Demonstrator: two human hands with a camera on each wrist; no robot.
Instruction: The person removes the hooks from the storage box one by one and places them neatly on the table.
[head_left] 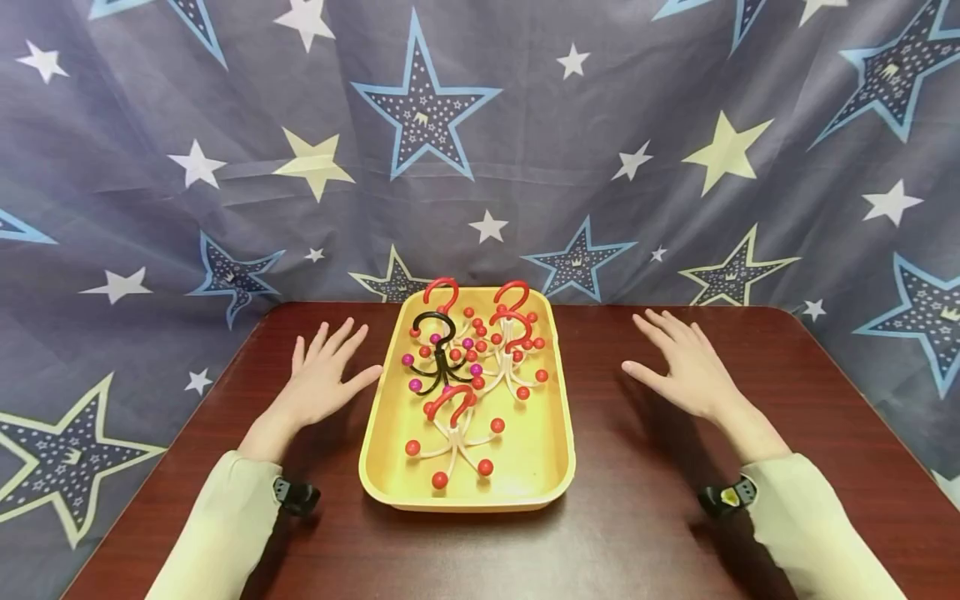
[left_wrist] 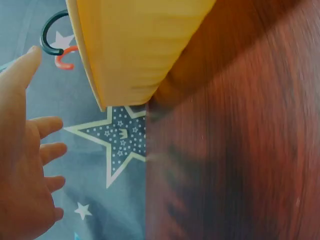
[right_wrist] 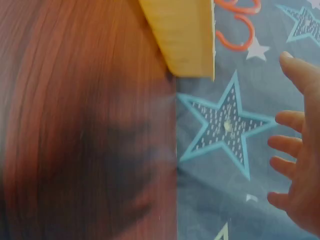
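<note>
A yellow tray (head_left: 525, 467) stands mid-table with several multi-armed hooks in it. The white hook (head_left: 453, 437) nearest me has a red hanger loop and red ball tips. A black hook (head_left: 441, 362) with purple ball tips lies behind it on the left. More white hooks with red loops crowd the far end, partly overlapping, such as the white hook (head_left: 507, 367) at right. My left hand (head_left: 318, 387) is spread beside the tray's left side, holding nothing. Well to the tray's right, my right hand (head_left: 686, 371) is spread too, with nothing in it.
The dark red-brown wooden table (head_left: 615, 533) extends to both sides of the tray. A grey-blue curtain (head_left: 487, 167) printed with stars hangs along its far edge. Dark wrist devices sit at both cuffs, one a black device (head_left: 297, 496) on the left.
</note>
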